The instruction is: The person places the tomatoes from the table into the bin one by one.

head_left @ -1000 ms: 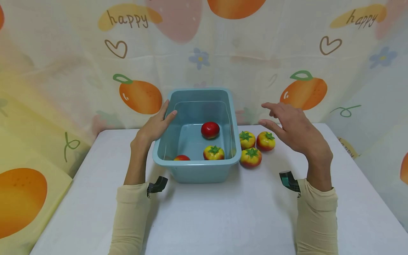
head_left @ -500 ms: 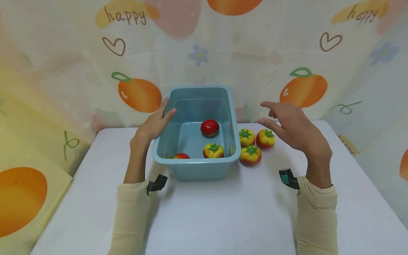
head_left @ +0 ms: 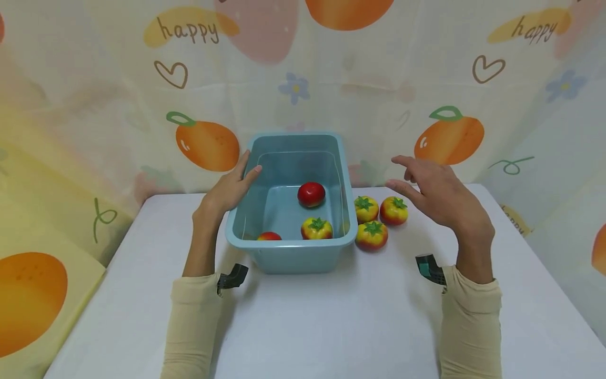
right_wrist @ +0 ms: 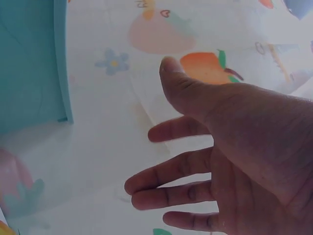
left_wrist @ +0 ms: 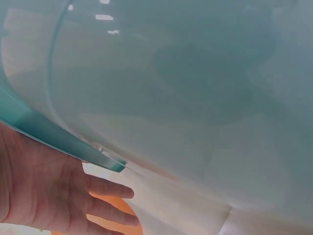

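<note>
A light blue plastic bin [head_left: 297, 259] stands on the white table. My left hand [head_left: 228, 190] rests at its left rim, thumb over the edge and the other fingers straight along the outside; the left wrist view shows the palm [left_wrist: 44, 183] under the rim. Inside lie a glossy red fruit [head_left: 311, 195], a yellow-red persimmon-like fruit [head_left: 316, 229] with a green leafy top, and a third fruit [head_left: 269, 236] mostly hidden by the front wall. My right hand [head_left: 437, 192] hovers right of the bin, fingers spread, holding nothing; the right wrist view shows its loose fingers [right_wrist: 171, 171].
Three more yellow-red fruits sit close together by the bin's right side: a back left fruit [head_left: 366, 209], a back right fruit [head_left: 394, 210] and a front fruit [head_left: 371, 235]. A printed cloth [head_left: 350, 105] hangs behind the white table [head_left: 360, 321].
The view has tilted slightly. My right hand has shifted very little, and its fingers still hold nothing. Left hand, bin and fruits have kept their places.
</note>
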### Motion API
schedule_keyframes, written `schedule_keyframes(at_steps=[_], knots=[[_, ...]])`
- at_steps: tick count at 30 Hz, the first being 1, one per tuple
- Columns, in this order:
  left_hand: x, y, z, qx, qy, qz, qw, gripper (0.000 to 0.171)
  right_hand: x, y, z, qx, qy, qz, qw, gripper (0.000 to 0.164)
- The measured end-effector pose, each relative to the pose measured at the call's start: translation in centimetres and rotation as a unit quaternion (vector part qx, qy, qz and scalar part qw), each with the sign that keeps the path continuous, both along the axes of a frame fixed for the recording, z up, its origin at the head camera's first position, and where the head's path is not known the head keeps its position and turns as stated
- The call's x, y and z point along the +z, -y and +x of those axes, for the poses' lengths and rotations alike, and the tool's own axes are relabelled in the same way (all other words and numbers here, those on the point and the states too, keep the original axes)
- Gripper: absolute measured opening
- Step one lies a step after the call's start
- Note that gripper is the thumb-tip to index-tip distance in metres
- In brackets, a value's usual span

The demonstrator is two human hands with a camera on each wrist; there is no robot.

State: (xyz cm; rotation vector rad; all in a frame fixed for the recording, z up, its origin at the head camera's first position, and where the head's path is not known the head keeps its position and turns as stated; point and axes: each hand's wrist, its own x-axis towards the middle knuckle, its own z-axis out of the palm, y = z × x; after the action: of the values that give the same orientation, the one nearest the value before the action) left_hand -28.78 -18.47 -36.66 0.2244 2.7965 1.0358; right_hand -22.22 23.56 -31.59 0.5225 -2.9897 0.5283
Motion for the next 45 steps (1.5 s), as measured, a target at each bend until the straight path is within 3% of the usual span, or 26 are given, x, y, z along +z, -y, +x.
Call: schedule_keyframes(at_steps=[18, 26, 35, 45], knots=[[0.0, 0.0, 0.1, -0.002, 0.004, 0.002, 1.0, 0.084, -1.4, -1.7, -1.2, -0.04, 0.106, 0.024, 0.993, 0.075], [-0.3, -0.2, 0.3, 0.002, 0.002, 0.006, 1.0, 0.087, -2.8, -2.3, -2.3, -0.067, 0.207, 0.05, 0.975, 0.078], [-0.1, -0.1, 0.2, -0.004, 0.003, 0.004, 1.0, 0.089, -5.1, -2.7, -3.8, -0.096, 0.258, 0.06, 0.959, 0.081], [0.0, -0.4, 0.0, -0.01, 0.01, 0.003, 0.9999, 0.088, -7.6, -2.9, -5.4, -0.118, 0.27, 0.069, 0.953, 0.085]])
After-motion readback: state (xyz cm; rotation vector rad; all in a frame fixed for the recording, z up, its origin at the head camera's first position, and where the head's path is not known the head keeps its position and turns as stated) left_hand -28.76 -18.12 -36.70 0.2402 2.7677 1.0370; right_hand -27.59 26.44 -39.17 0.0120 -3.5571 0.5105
